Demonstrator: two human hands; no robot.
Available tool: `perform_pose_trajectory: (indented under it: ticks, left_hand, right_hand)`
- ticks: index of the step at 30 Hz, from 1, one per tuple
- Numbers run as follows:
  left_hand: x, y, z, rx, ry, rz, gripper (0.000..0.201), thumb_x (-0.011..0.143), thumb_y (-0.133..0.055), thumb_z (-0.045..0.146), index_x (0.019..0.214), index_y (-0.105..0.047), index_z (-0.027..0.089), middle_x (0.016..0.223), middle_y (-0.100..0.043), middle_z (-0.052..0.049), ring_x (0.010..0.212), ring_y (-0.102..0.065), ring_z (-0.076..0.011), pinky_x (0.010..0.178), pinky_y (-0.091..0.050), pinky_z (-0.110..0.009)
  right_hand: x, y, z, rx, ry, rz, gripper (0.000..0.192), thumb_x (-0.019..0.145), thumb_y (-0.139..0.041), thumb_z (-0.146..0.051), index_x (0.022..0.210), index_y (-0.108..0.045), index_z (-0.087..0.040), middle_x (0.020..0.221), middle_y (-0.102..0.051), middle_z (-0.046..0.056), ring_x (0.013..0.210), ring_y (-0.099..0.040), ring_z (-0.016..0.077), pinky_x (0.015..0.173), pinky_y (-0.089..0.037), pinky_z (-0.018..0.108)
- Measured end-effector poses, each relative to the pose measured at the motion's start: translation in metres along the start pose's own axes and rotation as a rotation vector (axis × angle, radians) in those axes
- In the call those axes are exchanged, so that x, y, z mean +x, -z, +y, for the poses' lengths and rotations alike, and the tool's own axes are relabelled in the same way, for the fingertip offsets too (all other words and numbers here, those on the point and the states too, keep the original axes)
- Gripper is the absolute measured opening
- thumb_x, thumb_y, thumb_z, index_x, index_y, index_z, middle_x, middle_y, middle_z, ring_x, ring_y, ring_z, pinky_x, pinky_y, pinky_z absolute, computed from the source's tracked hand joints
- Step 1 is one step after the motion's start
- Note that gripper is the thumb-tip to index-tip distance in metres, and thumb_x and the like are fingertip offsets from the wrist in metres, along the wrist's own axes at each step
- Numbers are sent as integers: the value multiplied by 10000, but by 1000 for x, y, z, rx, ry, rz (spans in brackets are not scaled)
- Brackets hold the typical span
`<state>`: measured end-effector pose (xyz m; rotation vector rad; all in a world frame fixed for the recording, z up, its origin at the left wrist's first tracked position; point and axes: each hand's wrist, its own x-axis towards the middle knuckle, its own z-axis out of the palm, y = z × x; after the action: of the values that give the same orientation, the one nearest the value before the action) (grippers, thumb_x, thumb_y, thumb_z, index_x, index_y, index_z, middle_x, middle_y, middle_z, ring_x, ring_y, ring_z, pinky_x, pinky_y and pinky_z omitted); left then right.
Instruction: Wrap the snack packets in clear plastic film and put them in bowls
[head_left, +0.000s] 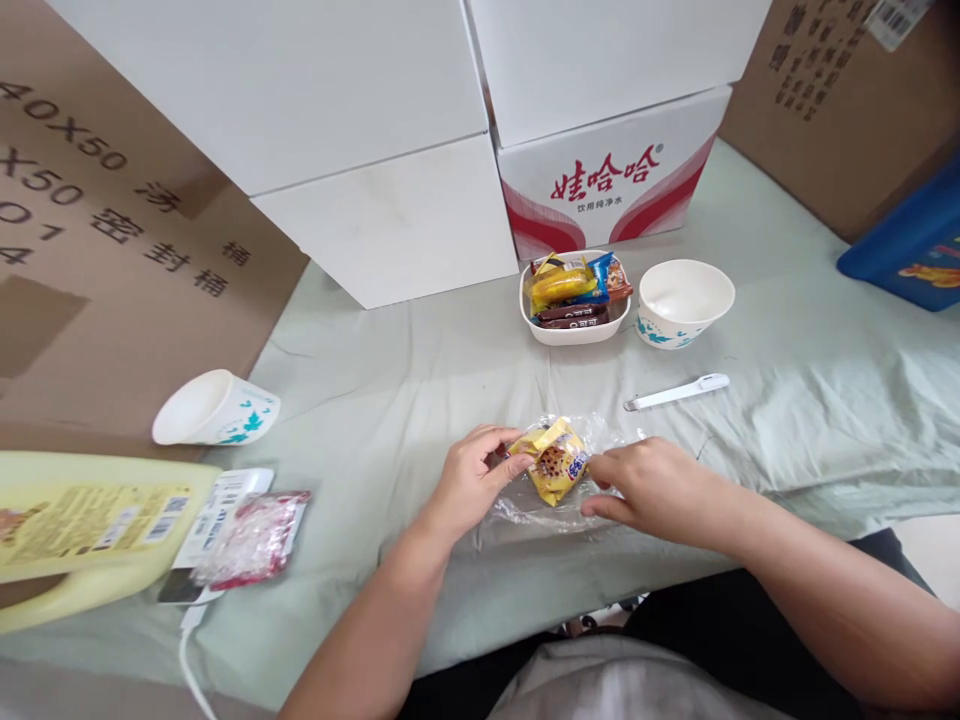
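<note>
A small yellow snack packet (553,470) with brown dots lies on a crumpled sheet of clear plastic film (517,505) on the cloth. My left hand (474,478) pinches the packet's left side between thumb and fingers. At the packet's right edge, my right hand (637,488) has its fingers curled over the clear film, with the thumb lower down. Beyond the hands stands a white tray (574,335) filled with several wrapped snacks, including a yellow packet (562,285) and brown bars (574,318). A white-handled tool (679,392) with a metal loop tip rests beyond my right hand.
A paper cup (675,325) stands beside the tray; another cup (244,410) lies tipped at left. A pale yellow jug (97,530), a red-edged clear packet (255,540) and a white cable (187,650) are nearby. White boxes (390,225) wall the back; a blue container (900,250) sits right.
</note>
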<state>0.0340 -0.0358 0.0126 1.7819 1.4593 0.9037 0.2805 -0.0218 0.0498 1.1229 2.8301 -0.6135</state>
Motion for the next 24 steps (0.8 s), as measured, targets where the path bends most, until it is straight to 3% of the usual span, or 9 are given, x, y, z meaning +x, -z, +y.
perform_pose_trajectory:
  ticks: [4, 7, 10, 12, 15, 17, 19, 21, 24]
  left_hand:
    - [5, -7, -9, -134, 123, 9, 325, 835, -643, 481, 906, -721, 174, 810, -682, -46, 687, -605, -153, 610, -477, -253]
    - [11, -5, -20, -147, 192, 237, 349, 861, -586, 475, 1003, -673, 168, 882, -689, -61, 776, -639, -176, 676, -510, -277]
    - [14, 6, -23, 87, 36, 591, 302, 864, -593, 384, 1078, -620, 172, 1038, -653, -85, 920, -623, -189, 773, -510, -306]
    - [11, 10, -17, 263, -154, 650, 200, 878, -589, 308, 1032, -619, 184, 1032, -643, -76, 948, -608, -185, 803, -503, -310]
    - [2, 0, -4, 399, -335, 419, 144, 916, -561, 264, 1027, -627, 200, 963, -666, -56, 930, -609, -182, 838, -510, -325]
    - [-5, -15, 4, 490, -363, 211, 295, 890, -616, 361, 1141, -620, 205, 1112, -666, -94, 1074, -585, -241, 942, -486, -406]
    - [-10, -30, 9, 605, -365, 48, 530, 818, -683, 479, 1268, -582, 220, 1336, -576, -134, 1278, -463, -349, 1040, -399, -534]
    - [-12, -38, 11, 681, -349, -26, 588, 817, -686, 462, 1340, -536, 240, 1404, -535, -132, 1372, -356, -395, 1076, -317, -610]
    - [-11, -37, 9, 640, -311, 42, 464, 857, -642, 278, 1307, -544, 232, 1241, -653, -107, 1316, -450, -338, 1081, -326, -573]
  right_hand:
    - [7, -6, 14, 142, -66, 342, 299, 978, -455, -338, 1199, -554, -164, 959, -698, 77, 808, -661, 186, 681, -450, 279]
    - [16, -19, 22, 65, -127, 376, 418, 957, -410, -214, 1364, -458, -131, 1169, -644, 135, 966, -647, 229, 779, -493, 331]
    - [22, -27, 24, 3, -160, 322, 416, 956, -407, -201, 1352, -495, -110, 1166, -644, 141, 1023, -628, 258, 839, -498, 364]
    - [24, -28, 23, 24, -153, 334, 394, 971, -401, -219, 1335, -520, -125, 1176, -640, 133, 1038, -620, 249, 871, -493, 361]
    - [27, -31, 22, 52, -135, 351, 366, 977, -391, -198, 1303, -547, -137, 1160, -639, 127, 1037, -611, 232, 889, -486, 350]
    - [31, -34, 22, 33, -130, 351, 356, 962, -399, -159, 1275, -567, -138, 1129, -639, 123, 1026, -602, 231, 885, -482, 347]
    - [34, -37, 22, -1, -134, 340, 335, 941, -431, -145, 1233, -595, -147, 1114, -630, 118, 1011, -594, 237, 854, -484, 340]
    - [36, -38, 23, -32, -144, 315, 313, 926, -459, -143, 1196, -616, -160, 1115, -618, 114, 999, -589, 238, 824, -484, 329]
    - [36, -38, 22, -59, -152, 278, 328, 916, -457, -116, 1198, -617, -166, 1127, -604, 112, 996, -585, 227, 836, -472, 319]
